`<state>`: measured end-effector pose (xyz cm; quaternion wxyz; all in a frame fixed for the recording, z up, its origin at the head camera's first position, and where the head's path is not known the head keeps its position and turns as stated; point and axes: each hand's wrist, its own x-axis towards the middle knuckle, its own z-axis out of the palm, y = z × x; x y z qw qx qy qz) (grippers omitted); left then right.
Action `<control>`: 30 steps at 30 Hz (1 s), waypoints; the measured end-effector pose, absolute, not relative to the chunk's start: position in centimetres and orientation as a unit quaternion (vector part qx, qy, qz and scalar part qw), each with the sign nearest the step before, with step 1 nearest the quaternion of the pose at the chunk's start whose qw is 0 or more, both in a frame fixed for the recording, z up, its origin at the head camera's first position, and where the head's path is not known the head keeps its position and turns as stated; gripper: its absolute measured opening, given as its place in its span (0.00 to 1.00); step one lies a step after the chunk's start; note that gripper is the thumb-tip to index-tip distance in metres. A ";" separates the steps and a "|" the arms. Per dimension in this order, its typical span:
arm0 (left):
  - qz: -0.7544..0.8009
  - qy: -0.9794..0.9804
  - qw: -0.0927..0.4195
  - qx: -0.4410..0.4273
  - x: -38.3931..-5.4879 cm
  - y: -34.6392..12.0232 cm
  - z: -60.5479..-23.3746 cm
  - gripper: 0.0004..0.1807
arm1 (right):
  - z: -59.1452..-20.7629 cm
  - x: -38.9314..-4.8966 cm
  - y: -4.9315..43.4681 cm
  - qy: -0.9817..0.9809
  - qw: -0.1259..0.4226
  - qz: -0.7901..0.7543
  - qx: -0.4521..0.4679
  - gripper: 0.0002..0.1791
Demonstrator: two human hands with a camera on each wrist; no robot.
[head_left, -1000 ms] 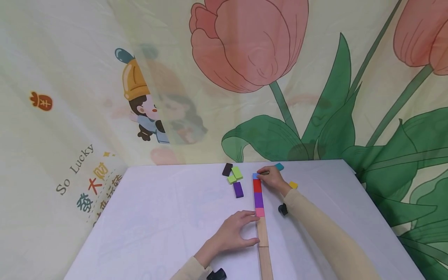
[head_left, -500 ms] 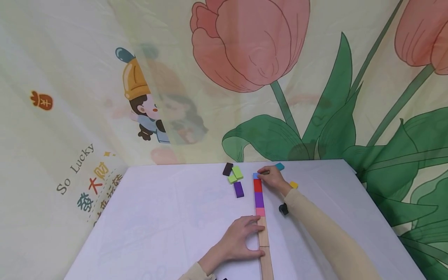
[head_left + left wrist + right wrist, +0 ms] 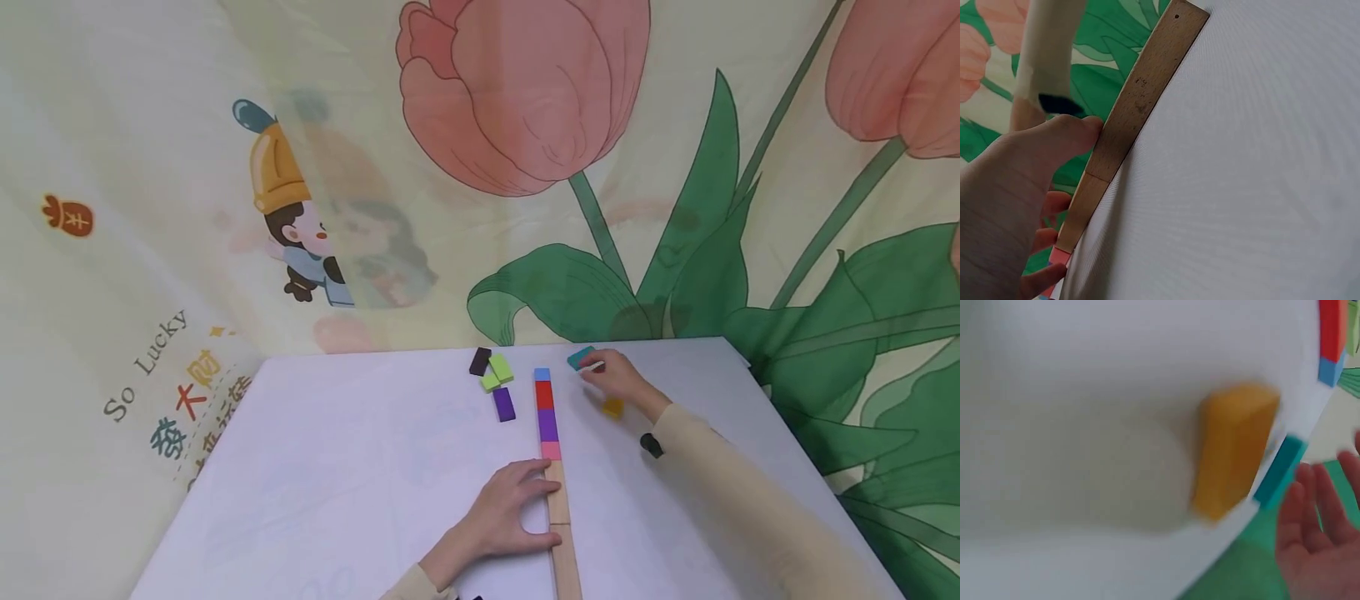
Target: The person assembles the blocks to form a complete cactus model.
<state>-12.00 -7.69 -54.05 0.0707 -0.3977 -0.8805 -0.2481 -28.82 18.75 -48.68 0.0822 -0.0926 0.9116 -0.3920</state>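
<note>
A straight row runs away from me on the white table: two plain wooden blocks point(image 3: 566, 562), then a pink block point(image 3: 551, 451), a purple block point(image 3: 548, 425), a red block point(image 3: 543, 395) and a blue block point(image 3: 542, 375). My left hand point(image 3: 501, 518) touches the wooden blocks from the left, thumb and fingers spread along them; its thumb point(image 3: 1082, 131) lies at the edge of one. At the far side, my right hand point(image 3: 619, 379) is right beside a teal block point(image 3: 580, 358), fingers loosely extended. A yellow block point(image 3: 1235, 450) lies below my right wrist.
Left of the row's far end lie a black block point(image 3: 480, 362), two lime green blocks point(image 3: 500, 367) and a dark purple block point(image 3: 504, 405). Behind the table's far edge hangs a cloth point(image 3: 360, 167) printed with tulips.
My right hand has left the blue block at the row's far end and moved right to the teal block. My left hand has slid slightly nearer along the wooden blocks.
</note>
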 end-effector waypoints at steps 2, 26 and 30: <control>-0.247 -0.881 0.071 -0.397 -12.0 -7.6 -54.2 0.33 | -48.5 -27.9 20.2 0.927 0.100 -0.336 -0.131 0.16; -0.265 -0.878 0.071 -0.392 -11.9 -7.7 -54.4 0.32 | -49.7 -19.6 21.2 0.947 0.055 -0.231 -0.217 0.16; -0.263 -0.879 0.067 -0.391 -11.9 -7.8 -54.3 0.32 | -50.2 -17.1 19.8 0.942 0.056 -0.227 -0.242 0.16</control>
